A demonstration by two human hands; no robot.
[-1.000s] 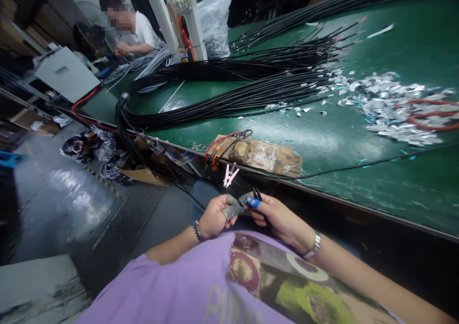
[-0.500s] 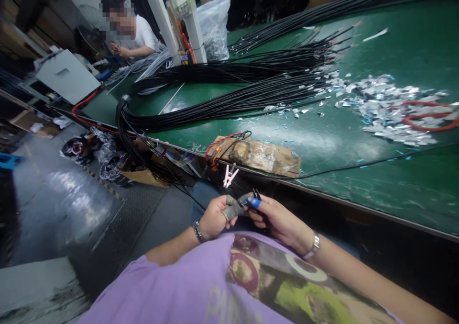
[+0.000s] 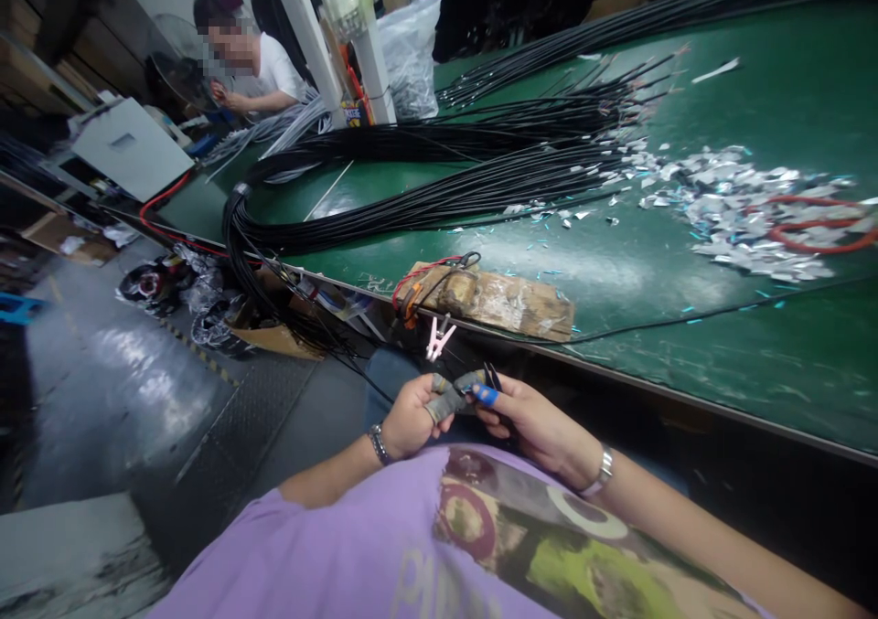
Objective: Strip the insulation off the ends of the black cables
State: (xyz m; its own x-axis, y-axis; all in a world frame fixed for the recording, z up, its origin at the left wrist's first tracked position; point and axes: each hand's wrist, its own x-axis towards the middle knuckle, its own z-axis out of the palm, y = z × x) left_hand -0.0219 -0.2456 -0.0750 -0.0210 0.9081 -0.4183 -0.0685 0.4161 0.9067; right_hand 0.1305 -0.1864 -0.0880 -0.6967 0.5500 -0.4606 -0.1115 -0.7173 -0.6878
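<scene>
Nearest of all, the left hand (image 3: 410,418) was held with its grey-taped fingers (image 3: 444,406) closed together, and a small wire end (image 3: 467,388) was apparently pinched at their tips. Little of it could be made out beyond a bluish speck. By the right hand (image 3: 539,418), the same spot was met from the other side: its blue-taped thumb (image 3: 487,396) was pressed inward, and what were judged to be black tweezers (image 3: 492,378) were gripped, the points raised beyond the fingers.

The wire end could be lost if the pinch were loosened, since so little was held and the tape might dull the feel. A fingertip could be pricked if the points were turned inward.

Just beyond the fingers, a pink peg (image 3: 439,337) was fixed near the bench edge, and behind it a wooden block (image 3: 521,308) was laid on the green bench (image 3: 686,354). A sleeve or wire could be snagged on the peg if the hands were lifted forward carelessly.

Farther out, black cables (image 3: 412,203) were spread, with foil scraps (image 3: 747,208) heaped to the right of the fingers; a dropped piece might be hidden among them. Farthest away, to the left, a co-worker (image 3: 278,70) was seated.
</scene>
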